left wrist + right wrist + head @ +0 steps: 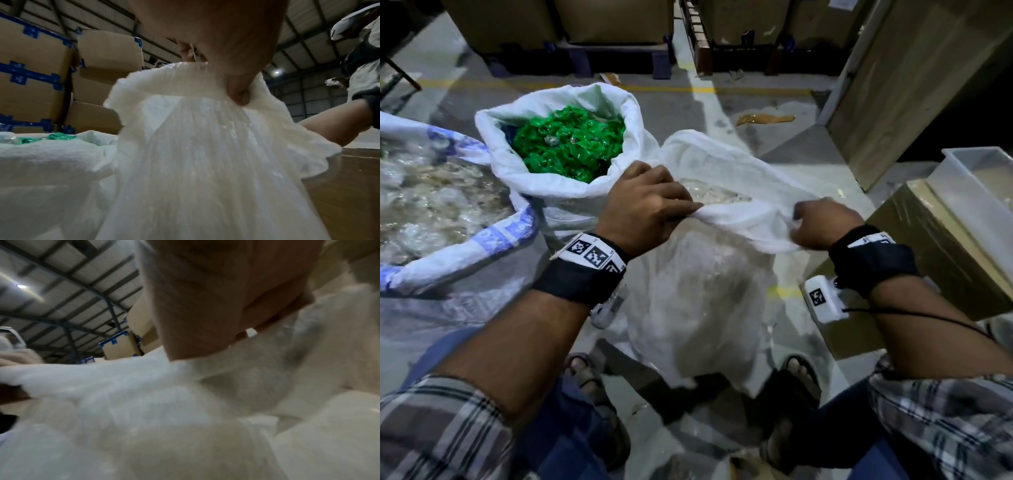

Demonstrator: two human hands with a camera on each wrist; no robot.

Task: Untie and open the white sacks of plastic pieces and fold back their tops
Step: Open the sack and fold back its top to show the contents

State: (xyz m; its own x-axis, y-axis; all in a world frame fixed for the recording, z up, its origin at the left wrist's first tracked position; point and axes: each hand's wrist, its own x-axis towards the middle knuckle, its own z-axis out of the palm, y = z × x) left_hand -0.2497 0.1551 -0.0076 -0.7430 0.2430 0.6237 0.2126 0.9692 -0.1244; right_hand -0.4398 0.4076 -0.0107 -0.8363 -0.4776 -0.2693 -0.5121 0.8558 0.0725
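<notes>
A white woven sack stands on the floor between my feet, its mouth open with pale plastic pieces showing inside. My left hand grips the near rim of the sack, fingers curled over the bunched cloth. My right hand grips the same rim further right, and the cloth is stretched between both hands. Behind on the left stands another white sack, open with its top folded back, full of green plastic pieces.
A large open sack with blue print holding clear plastic lies at the left. A taped cardboard box with a white tub on it stands at the right. Stacked boxes on pallets line the back.
</notes>
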